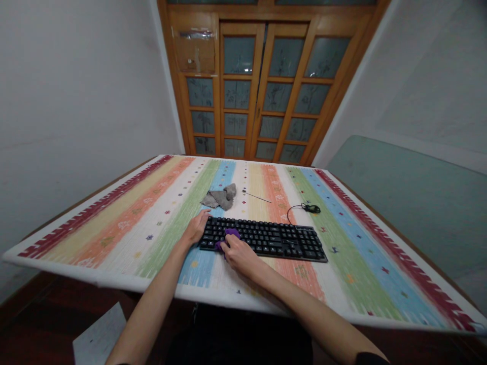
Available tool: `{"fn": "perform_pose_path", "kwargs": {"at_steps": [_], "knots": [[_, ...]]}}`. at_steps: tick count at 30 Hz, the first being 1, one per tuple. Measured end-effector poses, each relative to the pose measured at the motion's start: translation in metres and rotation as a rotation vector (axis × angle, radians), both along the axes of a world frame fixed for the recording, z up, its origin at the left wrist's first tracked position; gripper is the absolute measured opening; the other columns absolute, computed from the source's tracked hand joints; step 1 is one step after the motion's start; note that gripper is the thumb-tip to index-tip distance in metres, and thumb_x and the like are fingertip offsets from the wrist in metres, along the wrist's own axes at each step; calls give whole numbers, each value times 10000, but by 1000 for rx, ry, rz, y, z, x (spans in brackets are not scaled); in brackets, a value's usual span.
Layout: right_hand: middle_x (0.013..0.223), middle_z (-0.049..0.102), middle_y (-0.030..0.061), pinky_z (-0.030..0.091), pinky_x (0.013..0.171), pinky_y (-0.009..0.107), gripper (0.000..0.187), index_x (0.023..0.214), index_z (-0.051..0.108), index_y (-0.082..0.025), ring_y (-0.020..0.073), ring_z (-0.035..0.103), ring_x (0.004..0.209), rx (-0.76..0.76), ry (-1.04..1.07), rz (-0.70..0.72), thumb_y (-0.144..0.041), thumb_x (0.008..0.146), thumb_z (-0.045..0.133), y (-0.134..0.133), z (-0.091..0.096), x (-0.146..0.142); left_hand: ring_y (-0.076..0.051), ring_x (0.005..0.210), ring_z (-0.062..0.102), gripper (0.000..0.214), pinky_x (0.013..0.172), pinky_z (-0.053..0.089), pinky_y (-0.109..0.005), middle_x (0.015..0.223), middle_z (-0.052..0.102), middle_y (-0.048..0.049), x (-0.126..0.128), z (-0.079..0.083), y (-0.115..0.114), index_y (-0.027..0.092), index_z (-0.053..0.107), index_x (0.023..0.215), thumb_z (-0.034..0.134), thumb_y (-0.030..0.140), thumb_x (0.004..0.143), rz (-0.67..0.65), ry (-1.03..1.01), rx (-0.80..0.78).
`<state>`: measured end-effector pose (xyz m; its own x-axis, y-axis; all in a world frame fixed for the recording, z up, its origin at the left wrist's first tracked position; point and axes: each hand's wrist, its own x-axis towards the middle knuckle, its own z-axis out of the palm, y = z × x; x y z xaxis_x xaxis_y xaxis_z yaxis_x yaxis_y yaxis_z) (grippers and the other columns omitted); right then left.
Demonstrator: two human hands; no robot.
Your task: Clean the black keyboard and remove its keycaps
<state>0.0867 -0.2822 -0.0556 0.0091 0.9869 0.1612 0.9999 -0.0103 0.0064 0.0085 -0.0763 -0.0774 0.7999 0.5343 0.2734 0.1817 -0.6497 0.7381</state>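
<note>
A purple cloth (231,234) is showing under the right hand (238,252) against a black keyboard (274,239), a grey rag (221,197) is lying just beyond the left hand (197,228), and beneath both hands a tablecloth (125,218) is running in red, yellow, orange, green, blue and white stripes dotted with small coloured crosses.

The bare left hand (197,228) and bare right hand (239,255) lead back into forearms uncovered past the elbows. Far behind the right hand, at the upper arm, the edge of a short black fabric sleeve (371,358) shows. Below and between the hands is a plain black garment (239,337), its cut unclear.
</note>
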Motion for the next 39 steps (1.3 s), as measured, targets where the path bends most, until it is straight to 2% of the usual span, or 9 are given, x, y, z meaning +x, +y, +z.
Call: {"fn": "perform_pose_path", "kwargs": {"at_steps": [9, 19, 24, 29, 34, 39], "knots": [[1062, 561, 136, 495, 833, 309, 229, 1088, 586, -125, 224, 541, 980, -6, 22, -95, -47, 901, 481, -38, -10, 21, -249, 1082, 605, 636, 981, 446, -394, 1087, 684, -86, -1, 0, 1, 165, 570, 1204, 169, 579, 935, -1, 7, 20], [995, 585, 106, 467, 820, 289, 242, 1046, 622, -144, 205, 546, 918, 93, 24, -193, -37, 890, 471, -75, -17, 42, -247, 1079, 605, 630, 985, 447, -398, 1072, 686, -83, 0, -3, 4, 167, 565, 1208, 172, 577, 935, -2, 5, 25], [933, 580, 100, 471, 809, 283, 236, 1031, 637, -135, 201, 544, 881, 128, 75, -225, -44, 871, 488, -86, -17, 49, -247, 1074, 609, 614, 990, 446, -400, 1085, 684, -85, -1, -1, 3, 161, 561, 1212, 183, 561, 939, 4, -1, 24], [885, 556, 58, 474, 745, 259, 225, 952, 657, -158, 154, 538, 772, 200, 245, -248, -48, 871, 478, -95, -17, 55, -251, 1074, 610, 611, 996, 441, -410, 1085, 686, -91, -1, 1, 1, 152, 551, 1222, 184, 551, 940, 6, 6, 13], [832, 554, 49, 459, 716, 263, 212, 885, 680, -144, 154, 549, 752, 218, 344, -330, -49, 870, 490, -101, -14, 56, -251, 1083, 611, 606, 995, 445, -408, 1080, 692, -87, -1, 0, 1, 158, 559, 1212, 187, 550, 939, 5, 3, 23], [832, 569, 45, 454, 724, 265, 215, 898, 701, -154, 154, 561, 754, 236, 376, -401, -86, 887, 497, -107, -16, 56, -249, 1077, 611, 614, 998, 442, -407, 1083, 690, -87, -1, 1, 1, 156, 556, 1214, 186, 557, 932, 4, 4, 25]]}}
